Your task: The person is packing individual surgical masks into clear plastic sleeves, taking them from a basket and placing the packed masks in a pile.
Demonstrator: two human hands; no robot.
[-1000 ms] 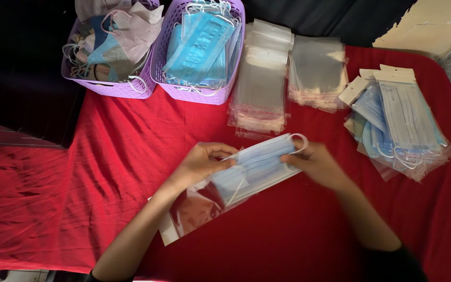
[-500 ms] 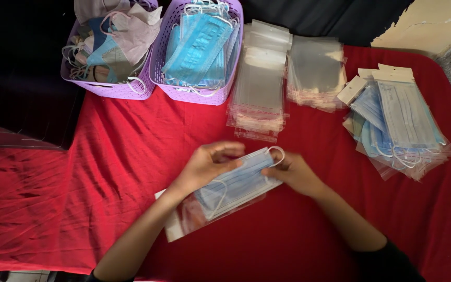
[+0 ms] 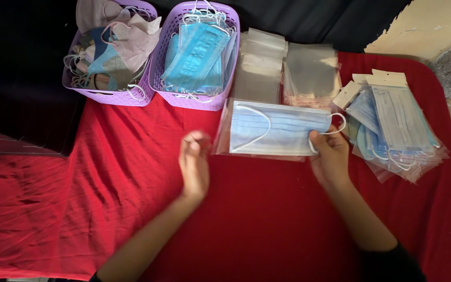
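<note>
Holding a blue face mask [image 3: 280,130] inside a clear plastic sleeve [image 3: 224,137], the right hand [image 3: 331,159] pinches the packet at its right end, thumb on top near the white ear loop, so the packet hangs flat just above the red cloth [image 3: 105,183] that covers the bench. The left hand [image 3: 195,163] is released and grasps nothing; it hovers with fingers loosely curled just beside the sleeve's left edge, and whether it touches the plastic cannot be told, as the hand is blurred. Behind the packet, at the far edge of the cloth, lie two stacks of empty clear sleeves [image 3: 267,68], side by side. To their left stand two purple baskets: the nearer one [image 3: 191,102] is filled with loose blue masks, and the farther left one [image 3: 105,96] holds a mix of white, grey and blue masks. On the right side of the bench, well apart from the left hand and near the right hand, rests a fanned pile of packed masks [image 3: 392,125] in sleeves with white card headers. Beyond the cloth the background is dark fabric.
</note>
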